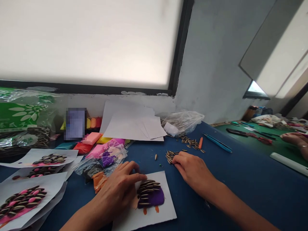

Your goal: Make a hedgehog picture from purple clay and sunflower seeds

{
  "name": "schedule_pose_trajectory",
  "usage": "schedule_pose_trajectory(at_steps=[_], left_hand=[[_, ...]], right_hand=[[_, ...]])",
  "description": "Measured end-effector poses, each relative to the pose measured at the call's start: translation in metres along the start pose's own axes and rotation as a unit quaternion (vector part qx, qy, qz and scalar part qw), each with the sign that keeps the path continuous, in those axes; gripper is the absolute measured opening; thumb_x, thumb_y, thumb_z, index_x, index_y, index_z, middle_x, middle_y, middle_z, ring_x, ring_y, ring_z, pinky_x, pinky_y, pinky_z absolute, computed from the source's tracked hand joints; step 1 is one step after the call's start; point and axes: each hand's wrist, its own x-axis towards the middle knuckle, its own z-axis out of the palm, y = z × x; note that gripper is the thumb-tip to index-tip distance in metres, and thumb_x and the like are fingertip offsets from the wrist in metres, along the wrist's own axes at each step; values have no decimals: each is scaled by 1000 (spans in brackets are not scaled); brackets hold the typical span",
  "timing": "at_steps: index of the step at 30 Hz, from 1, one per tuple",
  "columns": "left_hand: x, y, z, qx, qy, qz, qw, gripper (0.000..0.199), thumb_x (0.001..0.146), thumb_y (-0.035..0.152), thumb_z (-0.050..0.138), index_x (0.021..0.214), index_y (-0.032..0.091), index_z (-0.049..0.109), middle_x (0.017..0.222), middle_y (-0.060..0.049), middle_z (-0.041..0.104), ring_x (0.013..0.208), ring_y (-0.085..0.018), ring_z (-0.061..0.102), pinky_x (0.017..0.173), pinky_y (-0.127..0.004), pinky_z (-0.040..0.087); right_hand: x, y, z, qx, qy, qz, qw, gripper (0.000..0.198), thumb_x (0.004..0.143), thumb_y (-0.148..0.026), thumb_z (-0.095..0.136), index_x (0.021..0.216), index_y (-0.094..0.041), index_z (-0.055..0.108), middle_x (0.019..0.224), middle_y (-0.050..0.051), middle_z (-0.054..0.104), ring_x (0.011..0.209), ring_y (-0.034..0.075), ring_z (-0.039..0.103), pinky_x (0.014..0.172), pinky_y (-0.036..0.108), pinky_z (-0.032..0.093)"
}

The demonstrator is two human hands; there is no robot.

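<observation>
Your open left hand (121, 189) rests on the card (168, 208). Your right hand (194, 166) touches sunflower seeds (169, 156); I can't tell its grip.

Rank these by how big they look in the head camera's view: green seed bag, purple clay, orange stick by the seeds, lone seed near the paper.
1. Seed bag, cut off by the picture's edge
2. Purple clay, partly covered by seeds
3. Orange stick
4. Lone seed
</observation>
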Motion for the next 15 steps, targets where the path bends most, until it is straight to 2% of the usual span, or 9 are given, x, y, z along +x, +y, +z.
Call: schedule_pose_trajectory(at_steps=[5, 10, 15], left_hand=[[0, 2, -2, -8, -7, -6, 1000, 49, 80, 1, 42, 112, 28, 67, 107, -7, 57, 91, -22, 55, 76, -35, 50], [0, 1, -1, -4, -4, -2, 1000, 48, 79, 1, 43, 111, 28, 68, 105, -7, 57, 89, -22, 56, 75, -35, 49], [0, 2, -2, 3, 1, 0, 1000, 47, 80, 2, 44, 110, 28, 68, 105, -7, 58, 88, -21, 56, 74, -33, 50]], right_hand=[[7, 5, 9, 3, 1, -20, 1000, 18, 95, -15, 56, 98, -20, 73, 99, 7, 65, 88, 20, 64, 73, 29, 47], [10, 2, 16, -19, 3, -42, 999, 23, 92, -9, 54, 104, -16, 73, 103, 10, 62, 91, 22, 62, 76, 31, 49], [9, 5, 15, -6, -4, -51, 999, 28, 92, -5, 51, 106, -16, 72, 101, 9, 65, 93, 21, 64, 78, 30, 49]])
